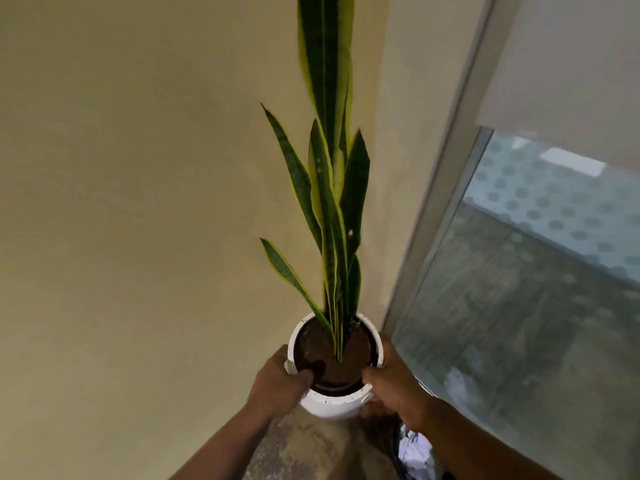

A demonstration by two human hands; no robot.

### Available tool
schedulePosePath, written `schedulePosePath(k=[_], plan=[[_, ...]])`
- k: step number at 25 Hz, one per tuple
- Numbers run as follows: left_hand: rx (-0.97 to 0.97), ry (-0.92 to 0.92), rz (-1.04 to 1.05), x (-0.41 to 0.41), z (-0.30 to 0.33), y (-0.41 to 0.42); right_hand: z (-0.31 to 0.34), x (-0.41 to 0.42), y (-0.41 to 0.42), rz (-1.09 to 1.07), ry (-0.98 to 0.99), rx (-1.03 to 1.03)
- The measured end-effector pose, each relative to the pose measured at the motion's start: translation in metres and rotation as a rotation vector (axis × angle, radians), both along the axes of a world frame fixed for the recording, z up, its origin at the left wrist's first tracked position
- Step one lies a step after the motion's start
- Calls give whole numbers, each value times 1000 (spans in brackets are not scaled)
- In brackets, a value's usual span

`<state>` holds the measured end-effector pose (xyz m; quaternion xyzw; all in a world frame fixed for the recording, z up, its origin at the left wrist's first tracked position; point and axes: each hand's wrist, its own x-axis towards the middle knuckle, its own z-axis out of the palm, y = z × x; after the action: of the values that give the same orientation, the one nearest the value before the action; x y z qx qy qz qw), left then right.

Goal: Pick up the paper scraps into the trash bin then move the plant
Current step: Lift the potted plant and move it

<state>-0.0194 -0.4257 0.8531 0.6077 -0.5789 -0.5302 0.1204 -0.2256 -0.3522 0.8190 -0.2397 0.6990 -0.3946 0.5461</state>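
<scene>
Against the beige wall (138, 202), both hands, left (277, 379) and right (394, 382), gripping the plant (329, 185) pot's white rim (294, 337).

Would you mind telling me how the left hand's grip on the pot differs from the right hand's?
The left hand grips the white pot on its left side, thumb hooked over the near rim; the right hand grips the right side, likewise. The right hand reaches farther along the pot's side than the left hand. Both grips clamp the rim, with the plant upright between them.
</scene>
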Motion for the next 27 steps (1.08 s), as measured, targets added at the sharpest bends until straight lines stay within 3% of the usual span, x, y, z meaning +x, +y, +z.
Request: schedulePosePath(k=[5, 11, 16, 22, 27], plan=[[21, 34, -27, -52, -27, -27, -10, -47, -19, -49, -24, 9], [13, -51, -60, -94, -68, -62, -47, -87, -55, -5, -93, 38], [127, -66, -109, -113, -102, -95, -86, -102, -81, -39, -204, 84], [304, -38, -82, -135, -189, -130, -201, -107, -103, -168, -249, 163], [419, -40, -82, -145, -331, -162, -334, -105, -126, -240, -283, 241]])
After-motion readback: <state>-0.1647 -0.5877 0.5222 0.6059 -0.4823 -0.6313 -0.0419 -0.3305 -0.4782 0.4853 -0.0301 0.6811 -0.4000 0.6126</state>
